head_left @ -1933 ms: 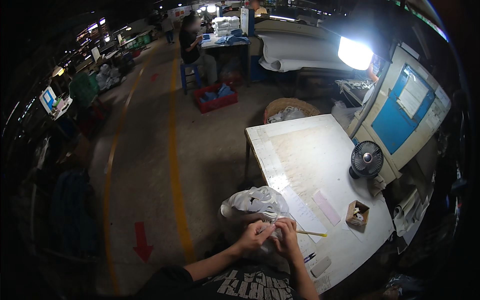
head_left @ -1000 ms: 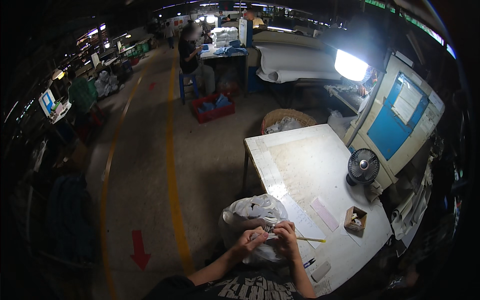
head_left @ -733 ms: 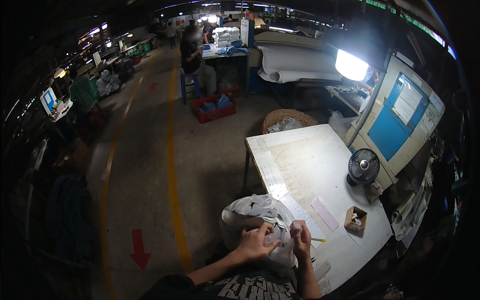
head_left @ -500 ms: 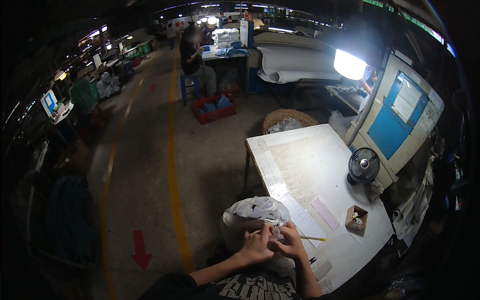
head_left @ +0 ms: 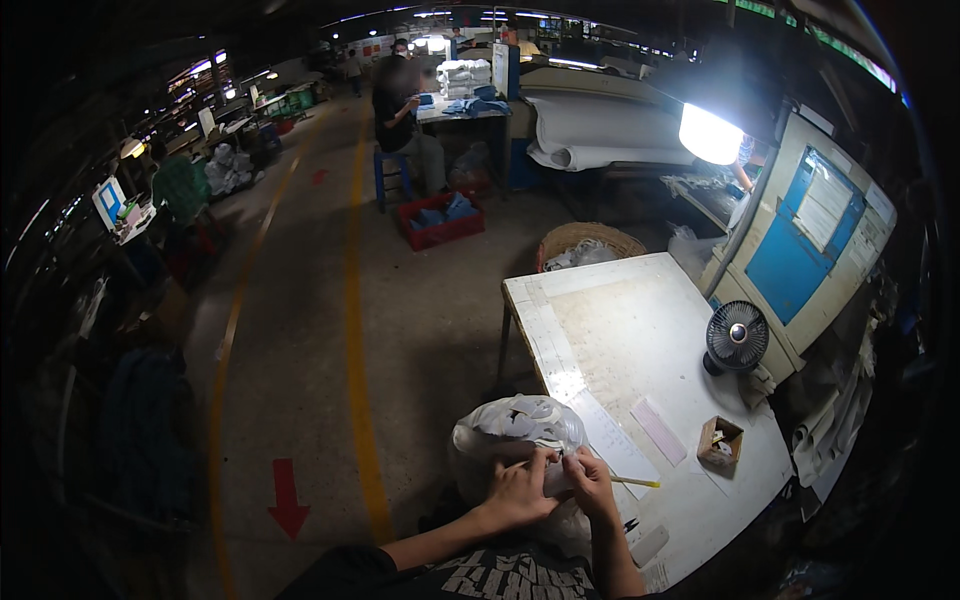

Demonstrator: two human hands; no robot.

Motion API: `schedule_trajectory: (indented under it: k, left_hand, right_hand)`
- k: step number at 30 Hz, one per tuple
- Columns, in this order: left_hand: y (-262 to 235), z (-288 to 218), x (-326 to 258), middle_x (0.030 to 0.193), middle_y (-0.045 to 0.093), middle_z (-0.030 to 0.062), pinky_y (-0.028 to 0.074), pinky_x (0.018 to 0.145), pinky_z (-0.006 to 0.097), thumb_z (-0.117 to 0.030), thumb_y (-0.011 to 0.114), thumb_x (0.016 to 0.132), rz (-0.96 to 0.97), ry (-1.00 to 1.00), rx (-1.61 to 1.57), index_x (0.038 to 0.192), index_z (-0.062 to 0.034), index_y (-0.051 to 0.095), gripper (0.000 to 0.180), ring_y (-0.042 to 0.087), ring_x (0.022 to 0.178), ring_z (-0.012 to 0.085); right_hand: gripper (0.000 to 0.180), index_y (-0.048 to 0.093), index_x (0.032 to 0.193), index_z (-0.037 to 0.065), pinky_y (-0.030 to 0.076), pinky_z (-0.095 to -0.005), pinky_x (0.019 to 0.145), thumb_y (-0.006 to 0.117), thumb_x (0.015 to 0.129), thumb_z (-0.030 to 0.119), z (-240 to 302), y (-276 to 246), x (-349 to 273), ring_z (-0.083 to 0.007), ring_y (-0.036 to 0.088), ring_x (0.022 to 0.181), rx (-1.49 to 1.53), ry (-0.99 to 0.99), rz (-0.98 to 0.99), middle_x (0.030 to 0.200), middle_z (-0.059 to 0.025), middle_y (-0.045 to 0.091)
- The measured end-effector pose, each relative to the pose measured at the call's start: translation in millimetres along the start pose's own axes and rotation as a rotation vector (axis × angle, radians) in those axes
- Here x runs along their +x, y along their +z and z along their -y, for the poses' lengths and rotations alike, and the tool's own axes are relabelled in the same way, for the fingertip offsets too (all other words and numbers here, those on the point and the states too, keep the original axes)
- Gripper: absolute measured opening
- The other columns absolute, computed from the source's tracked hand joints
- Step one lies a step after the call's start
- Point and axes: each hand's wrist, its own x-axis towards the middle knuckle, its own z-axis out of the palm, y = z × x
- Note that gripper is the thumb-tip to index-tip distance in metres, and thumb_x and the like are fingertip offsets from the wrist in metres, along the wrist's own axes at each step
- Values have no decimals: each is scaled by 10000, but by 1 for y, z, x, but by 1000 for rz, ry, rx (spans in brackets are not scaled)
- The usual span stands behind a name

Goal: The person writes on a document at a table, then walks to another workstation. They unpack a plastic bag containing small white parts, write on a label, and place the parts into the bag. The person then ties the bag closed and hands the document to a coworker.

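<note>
A clear plastic bag [head_left: 470,448] full of pale scraps stands against my front, at the near left edge of the white table. My left hand [head_left: 518,492] is closed, thumb and forefinger pinching the bag's plastic near its right side. Close beside it, my right hand [head_left: 592,487] also pinches the plastic, its fingers curled in. A small gap separates the two sets of fingertips. What lies under the palms is hidden. Just right of my right hand, a yellow-tipped stick like a pen or pencil [head_left: 638,483] rests on the table.
On the white table [head_left: 620,310] are a black fan [head_left: 737,336], a small wooden box [head_left: 720,441], a pink paper strip [head_left: 658,431] and dark snips [head_left: 630,524]. A wicker basket [head_left: 590,240] stands beyond. Farther off, a person [head_left: 398,120] sits by a red crate [head_left: 440,222].
My right hand has turned more upright and its fingers have closed into a tighter pinch. The left hand keeps its grip. The whole view has shifted slightly.
</note>
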Motion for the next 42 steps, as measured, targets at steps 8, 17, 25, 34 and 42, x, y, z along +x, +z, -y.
schedule_trajectory:
  k: [8,17,25,34,42]
  left_hand:
    - [-4,-8,8,1048,750,147,399,916,642,-390,703,920,54,24,122,1327,-150,517,508,719,1040,357]
    - [-9,-13,11,998,748,136,389,914,664,-358,638,975,132,26,155,1264,-148,548,368,717,1017,353]
    - [-4,-4,11,1040,745,117,382,939,705,-354,607,1002,112,39,124,1250,-147,553,328,710,1043,355]
    - [5,4,5,1197,692,111,369,942,682,-430,524,1082,26,87,21,1231,-130,554,336,658,1148,359]
    - [4,2,-1,933,711,-19,290,937,480,-377,444,1132,-64,130,-303,1171,-190,696,317,660,945,175]
  right_hand:
    - [309,679,820,22,372,-239,576,634,1057,215,-18,16,-1,-67,494,596,505,215,-356,692,22,588]
    - [329,636,779,77,410,-282,579,627,1047,266,-23,9,3,-112,541,595,545,249,-484,697,-9,609]
    - [352,591,791,108,401,-320,570,613,1049,346,-32,-12,14,-132,484,576,799,395,-533,672,-9,566]
    - [443,609,1041,47,442,-285,799,467,1074,465,-18,-8,-5,-128,542,825,486,115,-23,896,-21,572]
    - [148,547,1065,51,496,-289,818,525,1075,197,-17,2,-8,-130,553,842,347,86,-173,998,-30,548]
